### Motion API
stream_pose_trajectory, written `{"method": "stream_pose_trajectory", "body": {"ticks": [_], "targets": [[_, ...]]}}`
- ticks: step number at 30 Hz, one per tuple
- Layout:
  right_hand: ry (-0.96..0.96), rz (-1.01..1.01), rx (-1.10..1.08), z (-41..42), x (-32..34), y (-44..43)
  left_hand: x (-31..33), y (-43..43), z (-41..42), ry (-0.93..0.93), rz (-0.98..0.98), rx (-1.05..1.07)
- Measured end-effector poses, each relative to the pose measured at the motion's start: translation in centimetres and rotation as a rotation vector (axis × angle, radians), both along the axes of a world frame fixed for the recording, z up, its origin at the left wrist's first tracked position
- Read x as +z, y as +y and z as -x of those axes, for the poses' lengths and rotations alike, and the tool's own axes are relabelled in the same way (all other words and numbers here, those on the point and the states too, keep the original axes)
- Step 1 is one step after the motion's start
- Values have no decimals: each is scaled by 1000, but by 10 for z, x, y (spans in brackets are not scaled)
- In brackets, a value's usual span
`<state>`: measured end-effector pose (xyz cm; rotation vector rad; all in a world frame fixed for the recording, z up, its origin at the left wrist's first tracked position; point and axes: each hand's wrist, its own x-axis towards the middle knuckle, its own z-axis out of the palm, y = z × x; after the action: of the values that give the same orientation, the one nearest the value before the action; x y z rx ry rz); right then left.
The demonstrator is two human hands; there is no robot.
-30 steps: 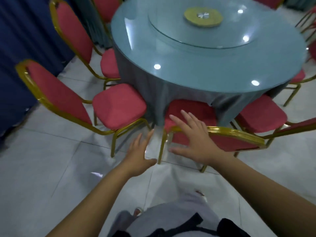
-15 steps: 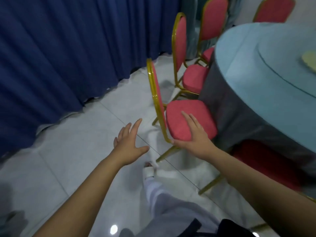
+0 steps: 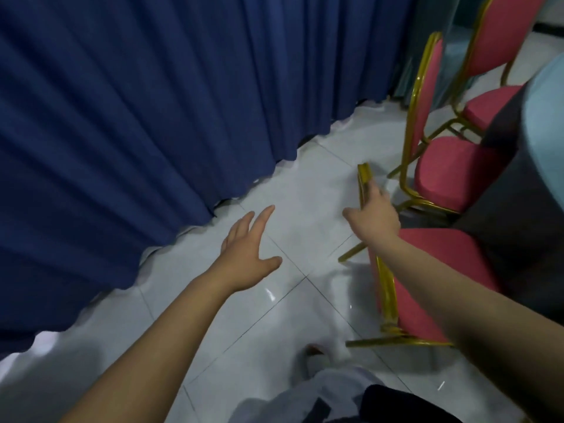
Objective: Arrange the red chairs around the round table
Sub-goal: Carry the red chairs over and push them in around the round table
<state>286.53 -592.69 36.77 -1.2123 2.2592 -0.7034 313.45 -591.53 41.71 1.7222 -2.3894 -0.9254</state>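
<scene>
Blue curtain [image 3: 122,117] fills the left. Left hand [image 3: 247,254] hovers over the tiled floor [image 3: 305,184], fingers spread, empty. Right hand [image 3: 374,216] lays its fingers on the nearest red chair [image 3: 442,254] at its gold back rail, thumb splayed; whether they curl cannot be told. The chair's seat sits against the round table [image 3: 546,117] at far right.

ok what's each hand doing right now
Left hand: open, fingers spread, holding nothing.
Right hand: gripping the gold back frame of the nearest red chair.
</scene>
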Motion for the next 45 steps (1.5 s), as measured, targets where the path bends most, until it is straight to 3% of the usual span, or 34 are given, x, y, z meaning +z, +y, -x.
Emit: {"method": "stream_pose_trajectory", "body": {"ticks": [5,13,18,22,26,29,36,41,45], "targets": [[52,28,-32,-4,-1,8,-16,-77,34,34,-8,-118],[199,-47,-243,-14,-4,2,-29,-204,165,24,48,-671],[101,-135,-525,-32,9,7,-25,-252,197,-105,76,-1008],[42,-267,-616,-49,24,3,-30,-272,207,-122,-109,-1182],[8,-322,-679,-70,28,4,-47,-275,208,-212,-153,-1330],[-26,-349,-705,-85,31,2,-63,-264,195,-213,-219,-1390],[-37,-323,-822,-113,36,12,-90,-252,183,49,-185,-1420],[-197,-228,-939,-94,43,34,-86,-248,226,-20,-196,-1579],[-73,-121,-1135,-74,22,56,-89,-242,268,-26,-149,-1596]]}}
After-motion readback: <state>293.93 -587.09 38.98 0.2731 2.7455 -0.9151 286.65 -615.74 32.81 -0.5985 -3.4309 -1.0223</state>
